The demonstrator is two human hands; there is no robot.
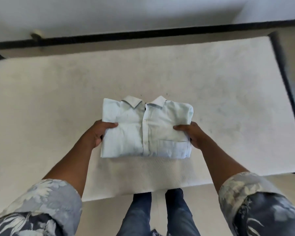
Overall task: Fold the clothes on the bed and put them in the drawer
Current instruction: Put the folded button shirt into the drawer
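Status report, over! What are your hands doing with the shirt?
Left hand and right hand gripping the shirt at its sides, thumbs on top. Shirt folded, collar facing away, over the bed. Drawer not in view.

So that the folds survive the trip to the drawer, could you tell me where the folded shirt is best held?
Take the folded shirt by its left and right edges, one hand from each side, thumbs on top, as the left hand and right hand do. It is a wide, flat, layered rectangle, so holding both sides should keep the layers together.
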